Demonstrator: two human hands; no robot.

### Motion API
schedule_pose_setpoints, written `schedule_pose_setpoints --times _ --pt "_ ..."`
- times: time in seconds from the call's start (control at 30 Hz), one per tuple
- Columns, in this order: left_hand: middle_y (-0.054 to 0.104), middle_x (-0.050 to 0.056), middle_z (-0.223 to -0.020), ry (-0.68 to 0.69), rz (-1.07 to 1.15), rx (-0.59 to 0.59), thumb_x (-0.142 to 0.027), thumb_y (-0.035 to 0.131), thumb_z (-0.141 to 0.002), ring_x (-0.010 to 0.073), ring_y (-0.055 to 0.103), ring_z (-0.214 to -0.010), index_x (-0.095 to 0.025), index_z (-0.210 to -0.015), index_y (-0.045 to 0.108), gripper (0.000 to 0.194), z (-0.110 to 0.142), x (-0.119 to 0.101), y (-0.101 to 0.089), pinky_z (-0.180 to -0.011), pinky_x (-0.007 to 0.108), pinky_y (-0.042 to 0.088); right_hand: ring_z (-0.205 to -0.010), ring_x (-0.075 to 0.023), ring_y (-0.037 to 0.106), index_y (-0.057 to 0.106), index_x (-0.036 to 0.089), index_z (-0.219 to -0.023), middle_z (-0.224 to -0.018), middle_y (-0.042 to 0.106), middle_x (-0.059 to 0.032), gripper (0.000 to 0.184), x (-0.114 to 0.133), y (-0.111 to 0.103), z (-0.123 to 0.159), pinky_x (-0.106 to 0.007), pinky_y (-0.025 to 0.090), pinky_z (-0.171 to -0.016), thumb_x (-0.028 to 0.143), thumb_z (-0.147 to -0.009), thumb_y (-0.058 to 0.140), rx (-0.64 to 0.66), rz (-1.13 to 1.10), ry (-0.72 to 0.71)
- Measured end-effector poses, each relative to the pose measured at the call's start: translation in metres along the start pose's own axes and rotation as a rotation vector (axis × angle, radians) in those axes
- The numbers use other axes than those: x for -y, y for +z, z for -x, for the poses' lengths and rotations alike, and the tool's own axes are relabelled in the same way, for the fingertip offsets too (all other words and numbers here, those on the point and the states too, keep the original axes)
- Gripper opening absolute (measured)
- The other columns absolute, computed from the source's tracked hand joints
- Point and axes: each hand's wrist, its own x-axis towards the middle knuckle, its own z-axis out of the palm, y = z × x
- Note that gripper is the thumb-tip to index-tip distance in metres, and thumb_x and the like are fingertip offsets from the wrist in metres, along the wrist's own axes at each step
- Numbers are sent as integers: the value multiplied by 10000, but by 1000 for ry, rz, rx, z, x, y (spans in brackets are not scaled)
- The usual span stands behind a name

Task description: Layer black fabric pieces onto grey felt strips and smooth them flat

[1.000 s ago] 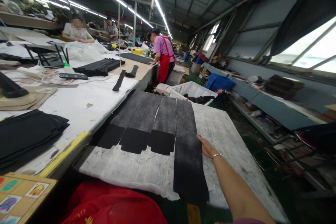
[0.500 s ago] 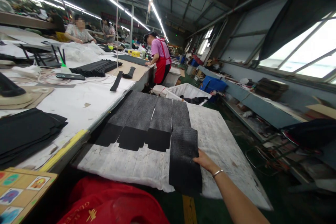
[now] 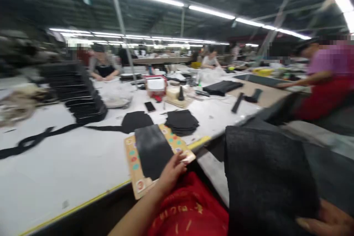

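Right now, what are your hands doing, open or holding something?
Left hand: curled against a black cloth piece; cannot tell if gripping.
Right hand: holding a dark cloth strip.

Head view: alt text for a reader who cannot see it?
The person's left hand touches a black fabric piece on a printed board, while the right hand holds a large dark fabric panel. A co-worker sits at a long white worktable beyond.

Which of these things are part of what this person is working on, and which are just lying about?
In use: left hand, black fabric piece, printed board, right hand, dark grey fabric panel.

Lying about: tall stack of black pieces, small black pile, phone.
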Motion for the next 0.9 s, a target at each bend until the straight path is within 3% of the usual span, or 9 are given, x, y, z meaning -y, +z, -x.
schedule_pose_setpoints --times 0.1,0.2,0.33,0.43,0.5,0.6,0.7,0.8,0.9 --pt "565 140 -1202 128 60 -2 -701 575 -646 311 534 -1095 -195 -1258 474 800 27 -38 -36 -951 491 390 -1092 -312 552 594 307 -1165 -1205 585 -125 506 39 75 -88 -448 449 -891 331 -671 700 402 56 -30" --pt "522 117 -1280 313 157 -40 -708 513 -689 322 457 -1196 -210 -1285 450 780 55 -65 -60 -1000 457 355 -1099 -300 540 555 215 -1207 -1217 581 -87 572 68 165 -150 -447 411 -949 259 -652 685 625 127 -117" --pt "546 108 -1257 316 25 -393 -311 728 -646 301 502 -1154 -217 -1345 337 807 94 -97 -110 -984 417 392 -1064 -258 538 545 184 -1190 -1157 608 -43 605 70 267 -214 -393 401 -954 153 -591 620 711 275 -214" --pt "613 88 -1147 261 -121 -684 -267 717 -627 283 591 -1019 -223 -1362 279 857 111 -112 -155 -887 415 472 -1018 -216 552 488 190 -1233 -1151 595 -36 658 57 327 -247 -351 424 -916 168 -591 627 834 161 -205" --pt "626 67 -1105 223 -293 -845 -279 685 -629 270 612 -967 -226 -1357 284 833 117 -117 -187 -839 404 500 -938 -188 584 451 190 -1256 -1078 610 -45 606 49 352 -264 -343 471 -830 243 -676 619 852 211 -139" --pt "601 72 -1132 72 -699 -1048 -273 614 -611 269 587 -1012 -201 -1329 342 771 123 -119 -235 -859 395 492 -882 -175 596 434 173 -1260 -1014 603 -71 488 44 352 -284 -340 496 -751 332 -809 536 770 333 -87" --pt "566 139 -1159 -118 -1112 -1149 -352 550 -657 305 572 -1023 -139 -1347 321 757 132 -123 -261 -873 453 473 -943 -185 554 536 165 -1139 -1054 578 -88 337 43 311 -291 -361 448 -849 265 -817 548 638 521 -250" --pt "456 205 -1285 -72 -1631 -1237 -430 490 -752 379 475 -1139 -111 -1356 319 705 141 -127 -252 -907 541 418 -935 -191 534 597 167 -1035 -1001 588 -88 215 34 263 -283 -367 429 -867 193 -843 504 589 974 -680" --pt "467 166 -1290 174 -1969 -1196 -341 442 -839 356 433 -1180 -159 -1264 456 463 137 -118 -216 -951 541 376 -957 -206 513 580 172 -1077 -1034 578 -96 244 13 236 -267 -370 431 -848 170 -845 502 634 1203 -923"
